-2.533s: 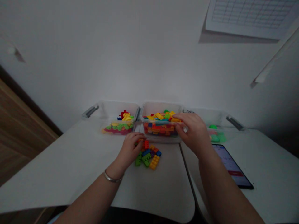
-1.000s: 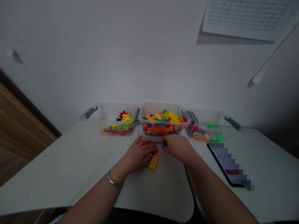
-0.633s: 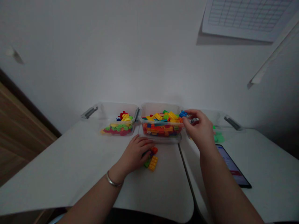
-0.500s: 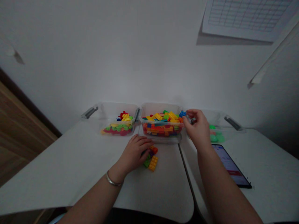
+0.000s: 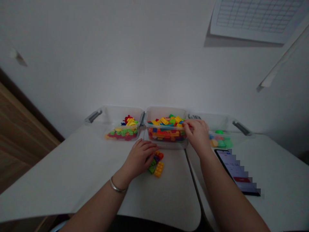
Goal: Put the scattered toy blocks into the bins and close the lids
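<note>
My left hand (image 5: 141,157) rests low over a small group of toy building bricks on the table, its thumb apart from its loosely bent fingers. Beside it lie a yellow brick (image 5: 158,169), a green brick (image 5: 152,169) and an orange-red brick (image 5: 160,156), with something purple partly hidden between them. My right hand (image 5: 197,133) reaches to the right rim of the middle clear bin (image 5: 166,111), which is full of coloured bricks (image 5: 166,132). Its thumb and fingers are closed together at the rim; what they hold, if anything, is hidden.
To the left, another clear bin (image 5: 113,112) holds colourful plastic pieces. A third clear bin (image 5: 217,119) at right contains green and orange pieces. A phone (image 5: 238,174) lies by my right forearm. Behind the bins rises a white wall (image 5: 145,58) with a gridded paper (image 5: 251,19).
My right hand has moved left and slightly down, onto the middle bin's right rim. The blue brick at its fingertips earlier no longer shows there. My left hand stays put.
</note>
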`<state>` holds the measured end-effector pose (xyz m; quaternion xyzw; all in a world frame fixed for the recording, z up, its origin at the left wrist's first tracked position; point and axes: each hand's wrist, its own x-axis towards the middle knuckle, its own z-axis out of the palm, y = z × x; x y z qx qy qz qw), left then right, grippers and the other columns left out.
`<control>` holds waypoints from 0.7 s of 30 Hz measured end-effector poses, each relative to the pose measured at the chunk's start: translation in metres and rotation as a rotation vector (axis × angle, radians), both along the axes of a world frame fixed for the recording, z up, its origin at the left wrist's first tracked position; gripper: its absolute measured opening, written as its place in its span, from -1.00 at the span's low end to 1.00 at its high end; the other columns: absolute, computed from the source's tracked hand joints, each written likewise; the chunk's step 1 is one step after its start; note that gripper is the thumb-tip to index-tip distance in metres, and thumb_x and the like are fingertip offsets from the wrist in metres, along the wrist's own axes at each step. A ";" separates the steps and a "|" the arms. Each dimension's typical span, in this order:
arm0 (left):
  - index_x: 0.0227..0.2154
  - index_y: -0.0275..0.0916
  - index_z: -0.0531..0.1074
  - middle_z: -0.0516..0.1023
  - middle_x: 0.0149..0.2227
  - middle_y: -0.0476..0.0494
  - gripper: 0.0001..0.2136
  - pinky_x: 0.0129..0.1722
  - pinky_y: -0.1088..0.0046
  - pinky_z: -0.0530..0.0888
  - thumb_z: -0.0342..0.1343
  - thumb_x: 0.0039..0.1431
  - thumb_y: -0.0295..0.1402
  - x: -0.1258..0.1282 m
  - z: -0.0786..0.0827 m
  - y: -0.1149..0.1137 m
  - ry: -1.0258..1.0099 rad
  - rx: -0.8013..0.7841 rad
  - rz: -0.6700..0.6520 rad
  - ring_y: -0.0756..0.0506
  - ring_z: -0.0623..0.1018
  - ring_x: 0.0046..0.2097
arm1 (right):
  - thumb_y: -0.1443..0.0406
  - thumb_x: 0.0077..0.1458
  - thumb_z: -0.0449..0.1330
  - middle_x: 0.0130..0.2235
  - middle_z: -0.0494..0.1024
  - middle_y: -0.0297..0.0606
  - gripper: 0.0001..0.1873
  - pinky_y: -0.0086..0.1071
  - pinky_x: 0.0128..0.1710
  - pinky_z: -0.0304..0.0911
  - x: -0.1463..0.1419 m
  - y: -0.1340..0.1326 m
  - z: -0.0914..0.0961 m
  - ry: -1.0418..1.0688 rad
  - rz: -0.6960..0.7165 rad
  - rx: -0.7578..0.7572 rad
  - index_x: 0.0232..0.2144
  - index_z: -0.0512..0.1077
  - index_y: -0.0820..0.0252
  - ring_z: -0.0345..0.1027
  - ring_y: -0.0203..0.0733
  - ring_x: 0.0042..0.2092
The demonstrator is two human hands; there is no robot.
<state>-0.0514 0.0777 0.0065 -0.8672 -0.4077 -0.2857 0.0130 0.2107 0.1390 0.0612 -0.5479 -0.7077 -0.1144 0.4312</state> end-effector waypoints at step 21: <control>-0.07 -0.20 0.52 0.61 -0.07 -0.18 -0.71 0.08 -0.01 0.36 0.01 0.21 -0.47 -0.006 0.000 0.005 -0.065 0.046 0.101 -0.22 0.50 0.01 | 0.29 0.14 0.13 -0.23 0.61 -0.25 -0.81 -0.30 -0.19 0.34 -0.023 -0.044 0.033 -0.092 0.408 -0.238 -0.24 0.53 0.11 0.47 -0.15 -0.19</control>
